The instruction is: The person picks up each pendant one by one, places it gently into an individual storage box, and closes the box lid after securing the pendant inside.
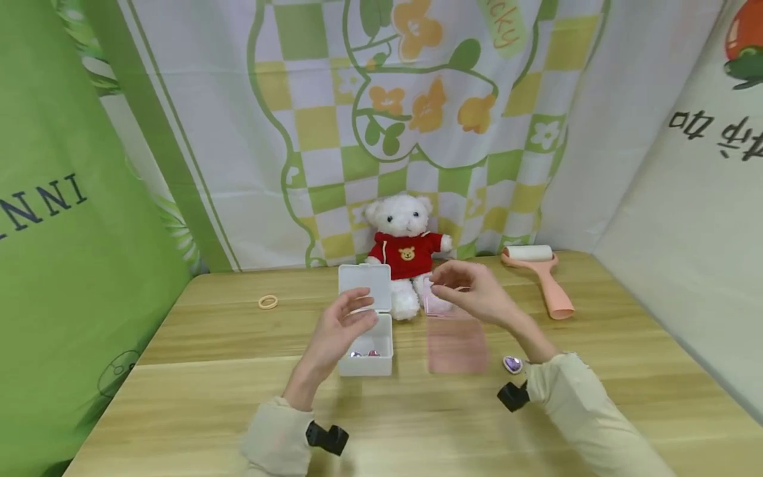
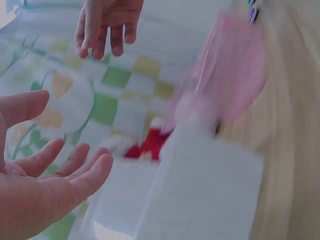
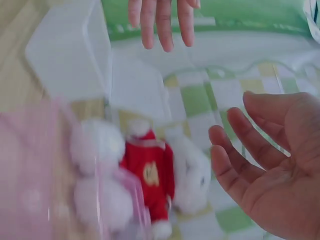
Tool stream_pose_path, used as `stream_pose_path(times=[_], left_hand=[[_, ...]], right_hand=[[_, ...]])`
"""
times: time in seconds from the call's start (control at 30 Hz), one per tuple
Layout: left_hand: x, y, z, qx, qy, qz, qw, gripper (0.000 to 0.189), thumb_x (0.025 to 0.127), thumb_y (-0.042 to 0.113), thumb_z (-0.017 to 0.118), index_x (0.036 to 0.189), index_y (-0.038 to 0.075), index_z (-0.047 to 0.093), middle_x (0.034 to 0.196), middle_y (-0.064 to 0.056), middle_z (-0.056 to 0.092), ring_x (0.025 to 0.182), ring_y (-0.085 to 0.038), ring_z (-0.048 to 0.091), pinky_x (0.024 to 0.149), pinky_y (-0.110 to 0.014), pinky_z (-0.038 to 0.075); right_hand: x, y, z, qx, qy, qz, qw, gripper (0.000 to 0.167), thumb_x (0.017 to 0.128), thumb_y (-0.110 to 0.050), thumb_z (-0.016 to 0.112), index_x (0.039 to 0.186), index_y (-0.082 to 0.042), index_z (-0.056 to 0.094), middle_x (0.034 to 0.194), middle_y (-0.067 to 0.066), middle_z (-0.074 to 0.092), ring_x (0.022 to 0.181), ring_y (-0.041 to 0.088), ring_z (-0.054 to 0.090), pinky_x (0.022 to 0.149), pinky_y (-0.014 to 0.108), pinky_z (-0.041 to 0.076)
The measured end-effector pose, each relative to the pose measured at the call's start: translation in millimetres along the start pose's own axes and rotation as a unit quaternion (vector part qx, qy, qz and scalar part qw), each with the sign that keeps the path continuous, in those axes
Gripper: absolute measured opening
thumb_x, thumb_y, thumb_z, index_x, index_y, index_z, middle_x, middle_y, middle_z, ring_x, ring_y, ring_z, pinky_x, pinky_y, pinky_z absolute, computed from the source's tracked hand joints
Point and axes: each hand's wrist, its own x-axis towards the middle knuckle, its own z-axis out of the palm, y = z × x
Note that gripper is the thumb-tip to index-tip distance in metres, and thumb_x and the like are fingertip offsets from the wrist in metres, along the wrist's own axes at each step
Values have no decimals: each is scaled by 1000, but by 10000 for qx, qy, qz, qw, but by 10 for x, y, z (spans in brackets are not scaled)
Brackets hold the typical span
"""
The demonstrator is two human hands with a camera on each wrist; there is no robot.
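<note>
My left hand [image 1: 334, 334] hovers over the left side of a white box [image 1: 365, 366], its fingers loosely bent and holding nothing. The box's lid [image 1: 352, 278] stands raised at the back, and small shiny heart-shaped gems [image 1: 373, 353] lie inside. My right hand [image 1: 477, 291] is in the air above a translucent pink box [image 1: 457, 351], fingers relaxed with nothing between them. That box's lid [image 1: 438, 306] is raised too, partly hidden behind the right hand. In the right wrist view, the right hand [image 3: 280, 165] shows spread, slightly bent fingers. A purple heart gem [image 1: 512, 364] lies near my right wrist.
A white teddy bear [image 1: 403, 257] in a red hoodie sits behind the boxes against the curtain [image 1: 334, 132]. To the right lies a pink lint roller [image 1: 545, 281]. Small yellow rings [image 1: 267, 303] lie at left on the wooden table [image 1: 203, 391].
</note>
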Motion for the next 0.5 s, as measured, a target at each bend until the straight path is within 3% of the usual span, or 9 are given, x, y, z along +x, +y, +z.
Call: stream_pose_path(times=[0.17, 0.37, 0.43, 0.5], left_hand=[[63, -132, 389, 204, -378, 30, 9991, 53, 89, 6, 64, 138, -1, 42, 134, -25, 47, 124, -42, 46, 99, -42, 45], [103, -422, 767, 1592, -762, -81, 9843, 76, 84, 14, 72, 146, 0, 31, 148, -22, 34, 136, -39, 30, 108, -57, 27], [127, -514, 881, 1640, -792, -206, 9831, 79, 82, 14, 74, 147, 2, 30, 148, -20, 34, 136, -37, 32, 108, -57, 28], [161, -588, 975, 1382, -724, -333, 9872, 78, 81, 12, 75, 146, 3, 32, 145, -20, 39, 131, -38, 37, 106, -55, 32]], right_hand=[[-274, 149, -236, 60, 375, 457, 9982, 17, 90, -8, 66, 104, 1, 65, 99, 16, 68, 87, 17, 65, 71, 25, 53], [-689, 449, -475, 174, 680, 736, 9948, 20, 92, -3, 62, 108, 9, 60, 102, 19, 64, 88, 9, 64, 70, 24, 54], [-853, 567, -551, 172, 729, 842, 9936, 23, 92, -1, 60, 111, 12, 58, 102, 16, 64, 87, 7, 64, 69, 24, 54], [-1002, 692, -623, 141, 738, 1057, 9916, 25, 93, -2, 59, 113, 13, 56, 102, 8, 64, 87, 5, 63, 68, 25, 54]])
